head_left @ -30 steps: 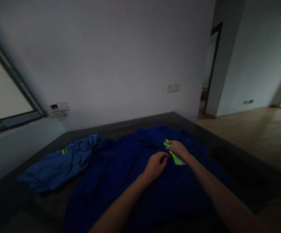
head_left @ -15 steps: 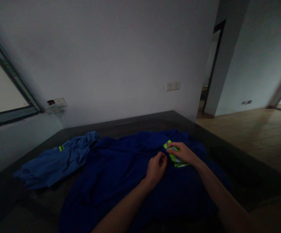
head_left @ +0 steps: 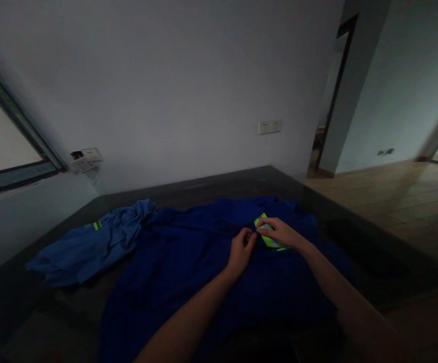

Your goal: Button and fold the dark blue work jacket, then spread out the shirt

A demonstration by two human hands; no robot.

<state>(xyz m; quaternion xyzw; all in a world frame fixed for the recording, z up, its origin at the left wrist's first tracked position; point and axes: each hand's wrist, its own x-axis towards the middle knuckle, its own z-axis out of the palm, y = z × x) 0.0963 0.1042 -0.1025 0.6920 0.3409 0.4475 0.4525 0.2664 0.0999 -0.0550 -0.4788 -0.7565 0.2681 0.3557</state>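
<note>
Dim throughout, with the lower part sunk in shadow. Hard to follow the near side of the blue garment (head_left: 200, 239), fading into darkness below the hands. Spread and rumpled on the dark counter (head_left: 234, 186), lying directly beneath the left hand (head_left: 240, 249) and the right hand (head_left: 281, 233), and reaching out past both on either side and beyond. Partly hidden by the right hand: the strip (head_left: 270, 243), yellow-green and pale grey, set on the blue garment just right of the left hand's fingertips. Visible only as a far corner beyond the right fingers and a patch beneath that hand. Curled loosely on the left, with thumb and fingers bent toward each other around a small gap; cannot tell whether pinching any cloth. Partly bent on the right, with thumb and forefinger slightly parted over the strip's left end; cannot tell whether gripping or merely resting there. Close together at the fingertips, too dim to say whether touching. Well to the left of the left hand, a lighter garment (head_left: 98, 247), bunched on the counter. To the right of the right hand, a black shape (head_left: 366, 247) on the counter, too dark to name. Beyond both hands, a wall (head_left: 173, 91) with sockets (head_left: 270, 127). Far to the left, a window (head_left: 3, 126), cut off.
</note>
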